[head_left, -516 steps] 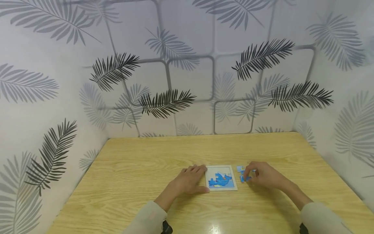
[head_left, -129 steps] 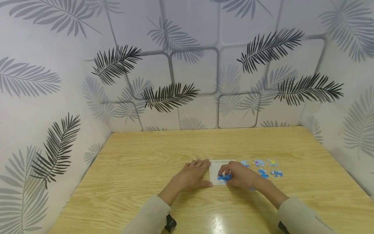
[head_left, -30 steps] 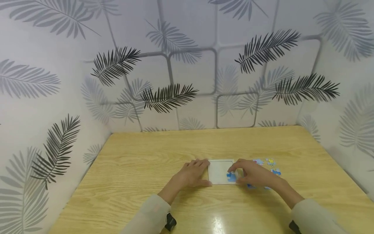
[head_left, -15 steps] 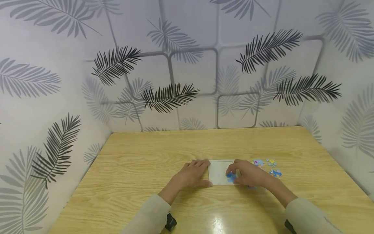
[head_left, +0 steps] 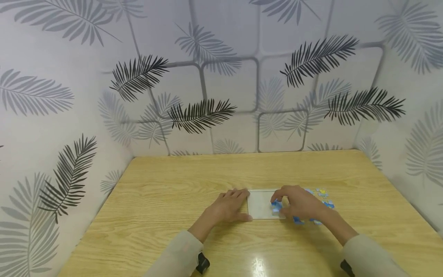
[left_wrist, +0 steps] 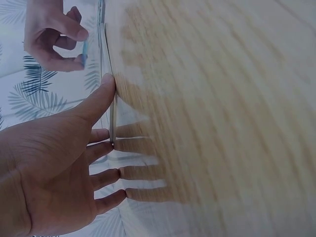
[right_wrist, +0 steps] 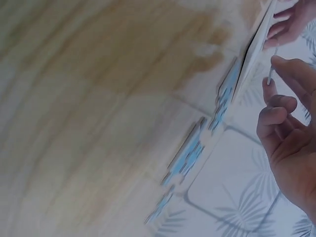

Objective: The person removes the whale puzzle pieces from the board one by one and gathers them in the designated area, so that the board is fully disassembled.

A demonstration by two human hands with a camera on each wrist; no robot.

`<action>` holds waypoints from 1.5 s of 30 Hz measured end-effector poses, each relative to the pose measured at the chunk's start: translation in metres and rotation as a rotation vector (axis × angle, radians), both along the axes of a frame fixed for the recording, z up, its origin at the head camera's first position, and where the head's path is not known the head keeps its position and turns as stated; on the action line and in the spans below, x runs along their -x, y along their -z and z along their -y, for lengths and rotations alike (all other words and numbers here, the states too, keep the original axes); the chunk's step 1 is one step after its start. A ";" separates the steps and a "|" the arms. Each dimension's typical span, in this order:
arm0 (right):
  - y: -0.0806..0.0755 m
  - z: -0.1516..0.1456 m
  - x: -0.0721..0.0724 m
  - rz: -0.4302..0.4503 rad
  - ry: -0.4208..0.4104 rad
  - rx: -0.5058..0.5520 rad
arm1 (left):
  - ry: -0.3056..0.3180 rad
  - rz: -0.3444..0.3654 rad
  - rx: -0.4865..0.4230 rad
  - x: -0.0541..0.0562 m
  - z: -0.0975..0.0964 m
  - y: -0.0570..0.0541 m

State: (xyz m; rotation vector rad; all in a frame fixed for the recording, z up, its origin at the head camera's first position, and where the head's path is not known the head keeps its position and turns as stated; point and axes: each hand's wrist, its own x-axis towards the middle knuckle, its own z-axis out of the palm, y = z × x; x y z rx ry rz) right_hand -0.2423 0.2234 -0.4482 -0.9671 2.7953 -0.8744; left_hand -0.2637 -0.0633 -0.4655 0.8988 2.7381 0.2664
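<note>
A white, shallow square puzzle tray (head_left: pixel 258 209) lies on the wooden table, its inside bare where it shows. My left hand (head_left: pixel 228 206) rests along its left side, fingers spread and fairly straight; the thumb (left_wrist: pixel 104 91) touches the tray's edge in the left wrist view. Over the tray's right part, my right hand (head_left: pixel 300 203) pinches a blue jigsaw piece (head_left: pixel 276 206) between thumb and fingers. The right wrist view shows this piece (right_wrist: pixel 271 69) edge-on, raised above the tray. My right hand hides part of the tray's right side.
Several loose jigsaw pieces lie right of the tray, among them one with a yellow sun (head_left: pixel 322 192) and a blue one (head_left: pixel 328 204). Others are partly hidden under my right hand. Beyond the wooden table (head_left: pixel 180 181) stands a leaf-patterned wall (head_left: pixel 228 92).
Blue pieces filled part of the tray 17 seconds ago; several pieces now lie to its right. In the last half second my right hand has lifted and tilted its piece; my left hand stays put.
</note>
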 end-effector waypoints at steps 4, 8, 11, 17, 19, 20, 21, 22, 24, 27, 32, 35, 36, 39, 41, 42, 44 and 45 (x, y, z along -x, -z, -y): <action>-0.002 -0.017 -0.002 -0.013 -0.029 0.116 | 0.008 -0.014 -0.001 0.004 0.001 0.005; -0.003 -0.037 -0.008 -0.034 -0.021 0.154 | 0.016 -0.007 -0.008 0.003 0.001 0.004; -0.002 -0.052 -0.013 -0.031 0.016 0.148 | 0.018 0.000 -0.014 -0.001 0.001 -0.001; 0.002 -0.087 -0.023 -0.001 0.064 0.152 | 0.014 0.000 -0.004 -0.008 0.000 -0.012; 0.004 -0.100 -0.027 0.030 0.091 0.152 | 0.016 0.000 -0.003 -0.010 -0.001 -0.015; 0.005 -0.107 -0.029 0.044 0.105 0.149 | 0.017 0.003 -0.004 -0.010 -0.001 -0.015; 0.006 -0.113 -0.031 0.052 0.118 0.145 | 0.018 0.005 -0.002 -0.011 -0.001 -0.015; 0.007 -0.119 -0.033 0.047 0.121 0.139 | 0.018 0.002 -0.004 -0.011 -0.001 -0.015; 0.009 -0.130 -0.037 0.033 0.127 0.128 | 0.018 -0.003 -0.005 -0.011 -0.002 -0.014; 0.012 -0.143 -0.042 0.008 0.127 0.120 | 0.015 -0.009 0.001 -0.011 -0.001 -0.015; 0.018 -0.152 -0.045 0.013 0.122 0.102 | 0.018 -0.026 0.007 -0.013 0.001 -0.018; 0.020 -0.154 -0.045 -0.010 0.111 0.091 | 0.027 -0.027 0.005 -0.013 0.001 -0.018; 0.021 -0.154 -0.045 -0.024 0.107 0.088 | 0.029 -0.025 0.003 -0.013 0.001 -0.017; 0.021 -0.154 -0.045 -0.056 0.097 0.085 | 0.030 -0.019 -0.005 -0.011 0.001 -0.016; 0.021 -0.153 -0.045 -0.062 0.084 0.091 | 0.030 -0.017 -0.001 -0.010 0.001 -0.014; 0.021 -0.153 -0.044 -0.057 0.080 0.095 | 0.030 -0.020 0.001 -0.010 0.001 -0.014; 0.021 -0.152 -0.044 -0.043 0.079 0.097 | 0.026 -0.024 0.000 -0.009 0.001 -0.014; 0.021 -0.152 -0.044 -0.038 0.079 0.092 | 0.026 -0.029 0.000 -0.009 0.001 -0.014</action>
